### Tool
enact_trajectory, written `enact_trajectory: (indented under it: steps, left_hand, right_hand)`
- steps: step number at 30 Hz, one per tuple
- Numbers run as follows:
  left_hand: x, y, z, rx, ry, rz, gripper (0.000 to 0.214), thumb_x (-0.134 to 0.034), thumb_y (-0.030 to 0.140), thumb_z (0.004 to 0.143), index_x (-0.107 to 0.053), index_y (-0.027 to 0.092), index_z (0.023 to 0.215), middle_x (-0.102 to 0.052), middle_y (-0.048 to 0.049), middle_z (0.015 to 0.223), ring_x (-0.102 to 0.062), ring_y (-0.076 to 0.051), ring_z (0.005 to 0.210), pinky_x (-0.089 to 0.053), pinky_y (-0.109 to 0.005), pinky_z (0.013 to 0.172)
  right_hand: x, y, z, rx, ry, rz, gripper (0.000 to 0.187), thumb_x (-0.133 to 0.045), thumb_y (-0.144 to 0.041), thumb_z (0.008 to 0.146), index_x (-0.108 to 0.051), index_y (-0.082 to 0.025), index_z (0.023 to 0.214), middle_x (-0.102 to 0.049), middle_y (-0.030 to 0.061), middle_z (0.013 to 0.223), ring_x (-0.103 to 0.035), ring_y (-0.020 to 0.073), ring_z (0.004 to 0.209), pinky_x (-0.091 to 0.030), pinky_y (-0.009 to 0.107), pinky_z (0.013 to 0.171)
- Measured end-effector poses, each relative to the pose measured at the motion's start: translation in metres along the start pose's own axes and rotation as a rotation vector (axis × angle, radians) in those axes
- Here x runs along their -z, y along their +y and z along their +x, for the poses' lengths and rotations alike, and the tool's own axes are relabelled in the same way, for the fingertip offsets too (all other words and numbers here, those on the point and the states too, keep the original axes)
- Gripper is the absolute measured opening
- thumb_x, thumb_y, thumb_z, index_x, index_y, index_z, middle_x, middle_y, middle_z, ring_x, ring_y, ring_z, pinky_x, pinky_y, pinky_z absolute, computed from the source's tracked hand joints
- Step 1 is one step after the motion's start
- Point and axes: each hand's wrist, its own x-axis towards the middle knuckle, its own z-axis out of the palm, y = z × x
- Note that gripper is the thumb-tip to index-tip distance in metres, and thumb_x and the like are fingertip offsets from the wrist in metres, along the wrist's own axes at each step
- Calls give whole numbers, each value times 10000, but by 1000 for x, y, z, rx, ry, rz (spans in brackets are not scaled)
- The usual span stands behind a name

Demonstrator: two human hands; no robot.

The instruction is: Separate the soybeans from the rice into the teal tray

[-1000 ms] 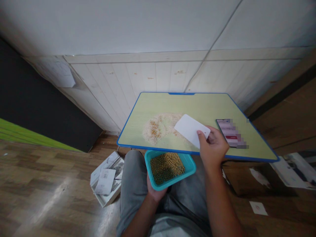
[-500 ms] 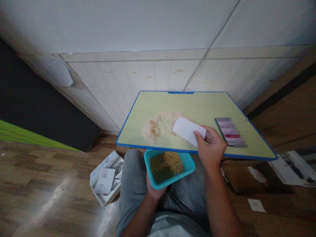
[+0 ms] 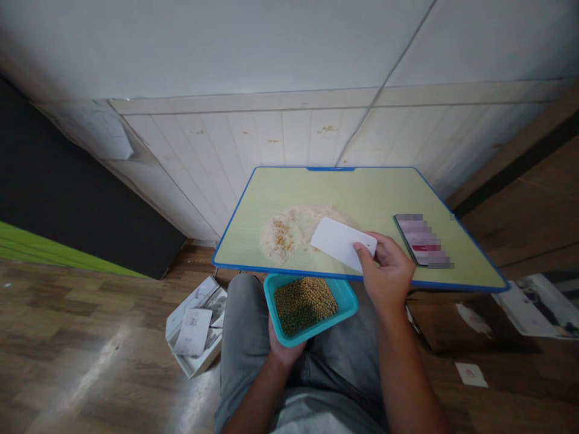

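Note:
My right hand (image 3: 386, 271) pinches a white plastic card (image 3: 339, 243), whose edge rests on the pale green board (image 3: 362, 190) beside a pile of pale rice-like grains (image 3: 287, 235) with some darker yellow-brown bits. The board has a blue rim and lies above my lap. My left hand (image 3: 283, 351) holds a shallow teal tray (image 3: 346, 301) from below, just under the board's front edge. The tray is filled with yellow-green beans (image 3: 304, 306). A phone (image 3: 423, 241) with a blurred screen lies on the board to the right of my right hand.
My grey trousers (image 3: 246, 337) fill the space below the board. On the wooden floor at left stands an open white box (image 3: 194, 325) holding papers. A brown carton (image 3: 456, 322), a magazine (image 3: 534, 307) and a paper slip (image 3: 471, 374) lie at right. White panelling stands behind.
The white card has slid a little to the left across the board, closer to the grain pile, along with my right hand. The tray and my left hand have barely moved.

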Motion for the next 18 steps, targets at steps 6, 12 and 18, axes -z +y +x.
enact_trajectory:
  steps: [6,12,18]
  left_hand:
    - [3,1,-1,14,-22,16,585,-314,423,1138,-808,382,1449,-865,-8,1435,-707,-243,1480,-271,-515,1432]
    - [-2,3,-4,21,-29,41,621,-295,409,1129,-897,370,1275,-873,-1,1409,-721,-237,1463,-243,-485,1434]
    - [-4,4,-3,24,-28,45,642,-275,413,1137,-908,381,1242,-874,15,1400,-733,-236,1446,-226,-478,1437]
  right_hand:
    - [0,1,-1,1,-15,-6,254,-856,-381,855,-839,-196,1029,-846,57,868,-801,233,758,-656,340,709]
    - [1,1,-2,15,19,-14,244,-843,-369,870,-846,-194,1040,-852,55,873,-810,231,774,-661,331,714]
    - [3,2,-3,6,-12,-14,240,-850,-368,872,-850,-197,1041,-857,52,881,-811,231,777,-663,332,721]
